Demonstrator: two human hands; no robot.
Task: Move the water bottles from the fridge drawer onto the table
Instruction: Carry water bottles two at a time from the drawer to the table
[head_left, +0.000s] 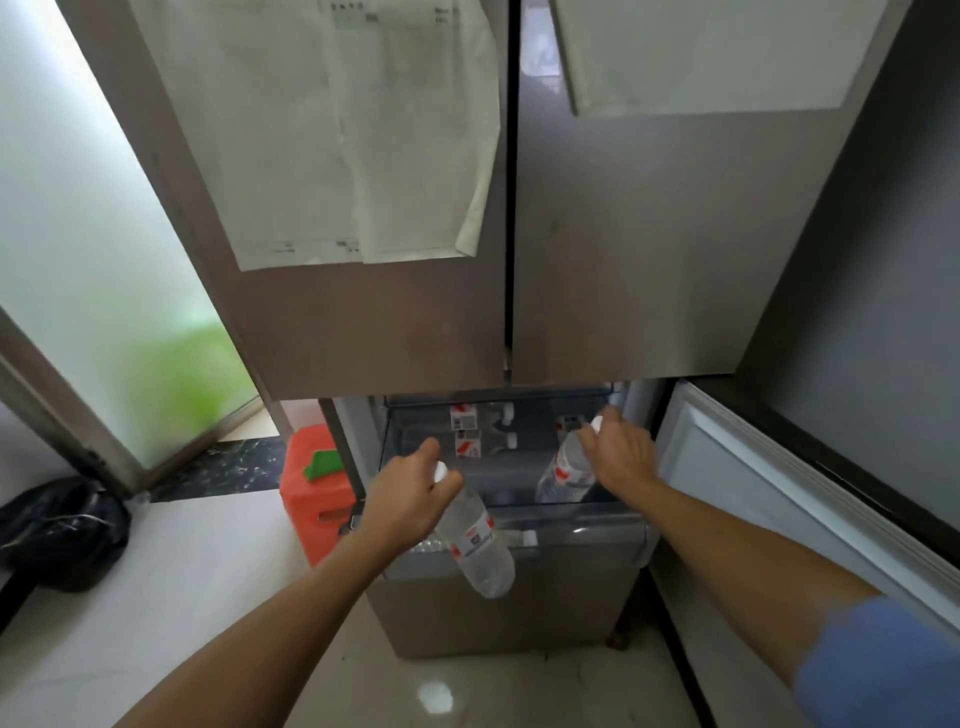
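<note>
The fridge drawer (587, 535) is pulled out below the two closed upper doors. My left hand (410, 493) grips a clear water bottle (480, 545) by its white cap end; the bottle hangs tilted over the drawer's front edge. My right hand (621, 454) holds a second clear bottle (566, 470) near its cap, still inside the drawer at the right. Two more bottles (467, 431) with red-and-white labels lie on their sides at the back of the drawer. Another bottle (511, 538) lies at the drawer's front, mostly hidden.
An orange container (311, 499) with a green piece on top stands left of the fridge. A black bag (62, 530) lies on the floor at far left. An open white-lined fridge door (779, 519) juts out at right. Papers (337, 130) hang on the upper doors.
</note>
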